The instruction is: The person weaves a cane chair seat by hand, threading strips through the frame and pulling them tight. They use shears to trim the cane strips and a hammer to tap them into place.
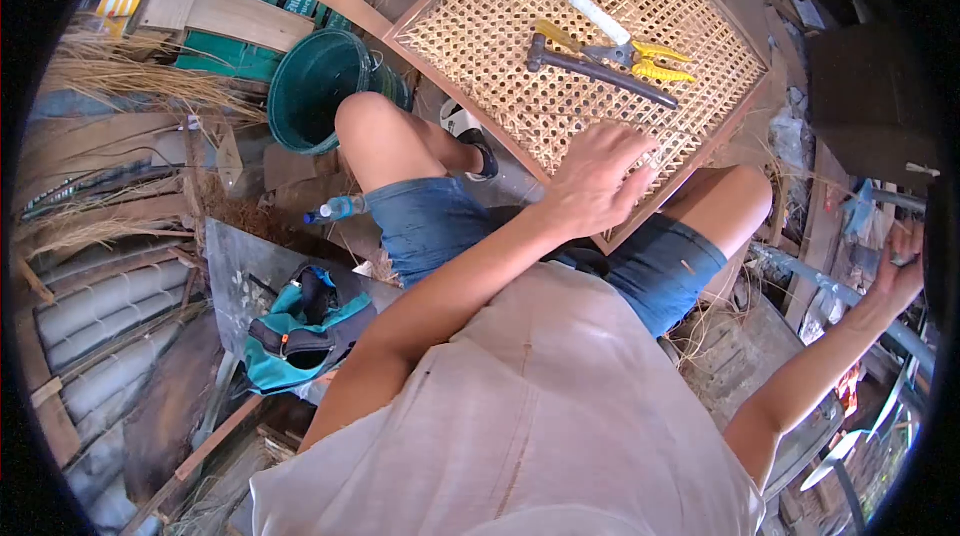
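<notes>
A woven cane panel [480, 66] in a brown wooden frame lies across my lap. My left hand [603, 174] rests on its near part, fingers stretched over the weave and thumb apart, holding nothing visible. Beyond that hand, a dark hammer [605, 78] lies on the cane beside yellow-handled cutters [640, 58]. A white cylindrical piece [598, 18] and a yellow handle [557, 35] are close to them. Far out to the right, my right hand [900, 261] is raised with bent fingers around something small and pale that I cannot make out.
A green bucket [318, 86] stands left of my knee, near green crates [245, 54]. Lower left are a teal and black bag [300, 331] and a plastic bottle [340, 208]. Loose straw-like strands [150, 76] lie at the left. A blue metal bar [835, 291] runs below my right hand.
</notes>
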### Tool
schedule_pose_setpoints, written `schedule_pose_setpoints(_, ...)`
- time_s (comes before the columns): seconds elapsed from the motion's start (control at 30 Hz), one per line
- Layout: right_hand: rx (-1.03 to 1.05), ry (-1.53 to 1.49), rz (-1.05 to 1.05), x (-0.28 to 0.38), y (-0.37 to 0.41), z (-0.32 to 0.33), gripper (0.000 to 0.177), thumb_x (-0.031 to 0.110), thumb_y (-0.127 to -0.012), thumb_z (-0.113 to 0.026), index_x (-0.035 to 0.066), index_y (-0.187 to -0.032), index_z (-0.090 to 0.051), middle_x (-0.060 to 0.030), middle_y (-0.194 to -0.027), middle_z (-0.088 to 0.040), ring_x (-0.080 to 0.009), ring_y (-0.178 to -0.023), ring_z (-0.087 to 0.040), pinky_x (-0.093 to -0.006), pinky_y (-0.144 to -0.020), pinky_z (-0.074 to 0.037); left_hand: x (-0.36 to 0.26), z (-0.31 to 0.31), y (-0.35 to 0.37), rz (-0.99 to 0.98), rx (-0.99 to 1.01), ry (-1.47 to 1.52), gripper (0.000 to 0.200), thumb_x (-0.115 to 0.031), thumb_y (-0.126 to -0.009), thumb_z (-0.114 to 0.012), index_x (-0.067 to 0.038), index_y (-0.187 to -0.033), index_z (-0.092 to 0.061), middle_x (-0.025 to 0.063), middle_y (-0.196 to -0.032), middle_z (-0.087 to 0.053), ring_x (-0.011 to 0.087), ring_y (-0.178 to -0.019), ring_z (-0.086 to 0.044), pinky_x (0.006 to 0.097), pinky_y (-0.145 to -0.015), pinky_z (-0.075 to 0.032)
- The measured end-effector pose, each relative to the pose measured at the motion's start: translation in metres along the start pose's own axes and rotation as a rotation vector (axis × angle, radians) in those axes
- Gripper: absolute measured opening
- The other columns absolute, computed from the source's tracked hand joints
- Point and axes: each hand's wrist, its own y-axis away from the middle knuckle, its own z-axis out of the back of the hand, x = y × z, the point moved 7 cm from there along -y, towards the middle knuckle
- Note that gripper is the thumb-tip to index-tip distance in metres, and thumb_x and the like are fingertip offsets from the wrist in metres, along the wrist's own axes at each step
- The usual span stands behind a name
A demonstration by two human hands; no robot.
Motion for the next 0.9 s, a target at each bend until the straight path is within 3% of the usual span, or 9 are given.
schedule_pose_setpoints(0.2, 0.374, 0.036, 0.079, 0.049, 0.040, -0.248, 0.043, 0.034, -0.105, -0.058, 0.008, -0.071, -0.051, 0.0001, -0.056, -0.047, -0.0150, -0.043, -0.036, -0.0289, -0.041, -0.037, -0.033, -0.005, -0.062, -0.042, 0.220, 0.063, 0.030, -0.029, -0.101, -0.060, -0.003, -0.089, -0.066, 0.0135, -0.078, -0.066, 0.0304, -0.071, -0.064, 0.0434, -0.070, -0.051)
schedule_pose_setpoints(0.33, -0.430, 0.087, 0.451, 0.099, 0.026, -0.210, 0.035, 0.028, -0.107, -0.053, 0.007, -0.079, -0.058, -0.0022, -0.066, -0.053, -0.0132, -0.044, -0.040, -0.0258, -0.041, -0.037, -0.062, 0.023, -0.081, -0.320, 0.079, 0.156, 0.037, -0.042, -0.103, -0.059, -0.009, -0.104, -0.074, 0.0051, -0.079, -0.067, 0.0146, -0.072, -0.062, 0.0313, -0.068, -0.052)
schedule_pose_setpoints(0.43, 0.524, 0.126, 0.252, 0.081, 0.042, -0.338, 0.034, 0.031, -0.105, -0.058, 0.008, -0.080, -0.058, -0.0020, -0.065, -0.054, -0.0137, -0.044, -0.041, -0.0260, -0.041, -0.039, -0.060, 0.029, -0.073, 0.195, 0.612, 0.699, 0.040, -0.040, -0.104, -0.056, -0.005, -0.106, -0.075, 0.0031, -0.094, -0.074, 0.0184, -0.088, -0.069, 0.0358, -0.083, -0.056)
schedule_pose_setpoints(0.57, -0.430, 0.300, 0.250, 0.026, 0.067, -0.316, 0.024, 0.017, -0.102, -0.054, -0.001, -0.114, -0.064, -0.0001, -0.072, -0.052, -0.0101, -0.062, -0.041, -0.0279, -0.055, -0.031, -0.074, 0.164, -0.108, -0.068, 0.014, 0.535, 0.021, -0.020, -0.097, -0.060, -0.002, -0.090, -0.069, -0.0023, -0.084, -0.064, 0.0062, -0.068, -0.046, 0.0249, -0.062, -0.037)
schedule_pose_setpoints(0.63, 0.177, 0.659, 0.072, -0.040, 0.071, -0.344, 0.026, 0.018, -0.100, -0.053, 0.003, -0.114, -0.069, -0.0030, -0.088, -0.065, -0.0091, -0.066, -0.047, -0.0261, -0.064, -0.042, -0.071, 0.226, -0.118, 0.206, -0.099, 1.340, 0.020, -0.022, -0.103, -0.057, -0.005, -0.093, -0.062, -0.0045, -0.078, -0.051, 0.0033, -0.064, -0.047, 0.0140, -0.051, -0.036)
schedule_pose_setpoints(0.7, 0.441, 1.421, 0.098, -0.178, 0.081, -0.308, 0.043, 0.033, -0.099, -0.058, 0.002, -0.128, -0.065, -0.0107, -0.103, -0.073, -0.0222, -0.091, -0.067, -0.0356, -0.085, -0.052, -0.097, 0.302, -0.133, -0.050, 0.037, 1.162, 0.023, -0.013, -0.095, -0.056, -0.004, -0.074, -0.056, -0.0013, -0.073, -0.049, 0.0098, -0.062, -0.038, 0.0269, -0.059, -0.033)
schedule_pose_setpoints(0.73, 0.590, 0.743, -0.075, -0.223, 0.116, -0.366, 0.049, 0.038, -0.100, -0.059, 0.003, -0.135, -0.062, -0.0184, -0.110, -0.073, -0.0303, -0.103, -0.070, -0.0420, -0.089, -0.054, -0.109, 0.325, -0.133, -0.119, -0.028, 1.107, 0.024, -0.012, -0.094, -0.054, -0.007, -0.071, -0.050, -0.0002, -0.070, -0.042, 0.0119, -0.061, -0.035, 0.0272, -0.059, -0.031)
schedule_pose_setpoints(0.83, 0.678, 1.244, -0.178, -0.331, 0.162, -0.406, 0.063, 0.038, -0.099, -0.061, 0.008, -0.151, -0.044, -0.0270, -0.103, -0.072, -0.0429, -0.097, -0.071, -0.0507, -0.088, -0.057, -0.145, 0.397, -0.130, -0.181, 0.154, 0.948, 0.021, -0.016, -0.094, -0.053, -0.001, -0.079, -0.056, 0.0073, -0.078, -0.052, 0.0153, -0.073, -0.049, 0.0263, -0.065, -0.036)
schedule_pose_setpoints(0.9, 0.764, 1.328, -0.264, -0.370, 0.178, -0.430, 0.067, 0.036, -0.099, -0.061, 0.009, -0.155, -0.036, -0.0259, -0.103, -0.073, -0.0419, -0.095, -0.072, -0.0518, -0.086, -0.057, -0.182, 0.375, -0.144, -0.377, 0.432, 0.855, 0.036, -0.029, -0.112, -0.049, -0.014, -0.079, -0.054, -0.0085, -0.055, -0.032, 0.0054, -0.043, -0.029, 0.0227, -0.032, -0.028)
